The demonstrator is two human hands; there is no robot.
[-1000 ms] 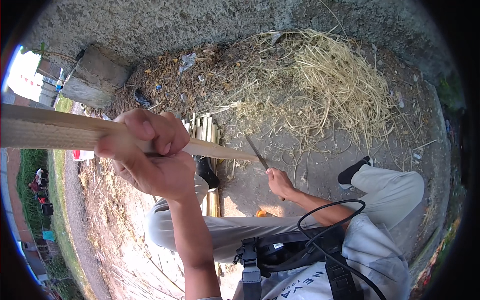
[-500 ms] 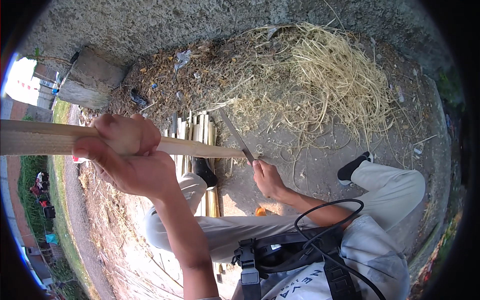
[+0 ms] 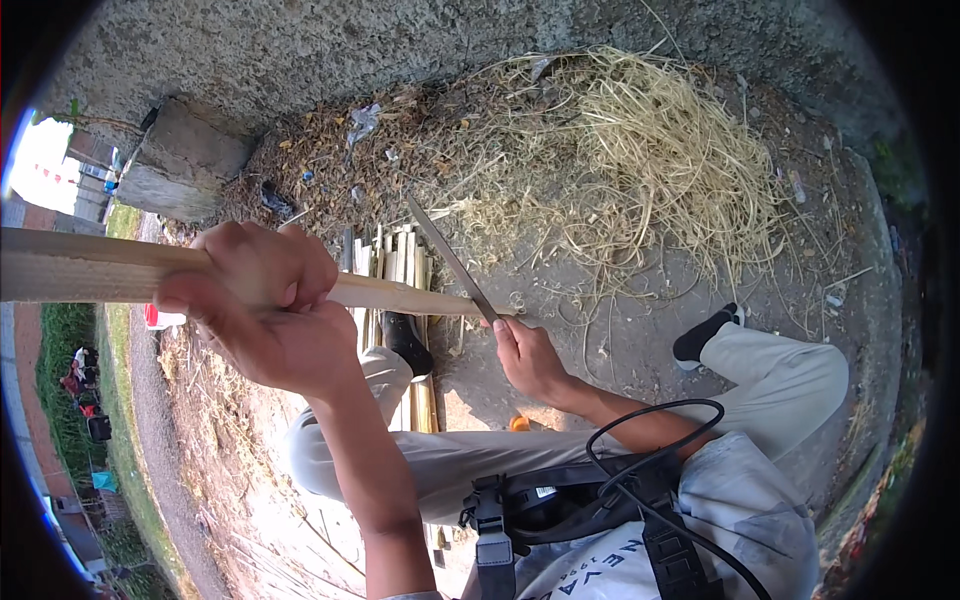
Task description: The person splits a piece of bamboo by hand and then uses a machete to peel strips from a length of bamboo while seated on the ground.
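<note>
My left hand (image 3: 270, 310) is wrapped round a long pale strip of split bamboo or wood (image 3: 400, 296), which runs from the left edge of the picture toward the middle. My right hand (image 3: 532, 360) grips a long-bladed knife (image 3: 450, 258), its handle hidden in my fist. The blade slants up and left, and its lower part meets the right end of the strip. Whether the edge bites into the strip, I cannot tell.
A stack of split strips (image 3: 408, 262) lies behind my left hand, beside my foot. A heap of pale shavings (image 3: 680, 150) covers the ground by the concrete wall (image 3: 430, 50). A concrete block (image 3: 188, 160) stands at the left. A small orange thing (image 3: 520, 424) lies near my leg.
The knife and my right hand have moved slightly to the left. My left hand has shifted a little to the right with the strip still gripped.
</note>
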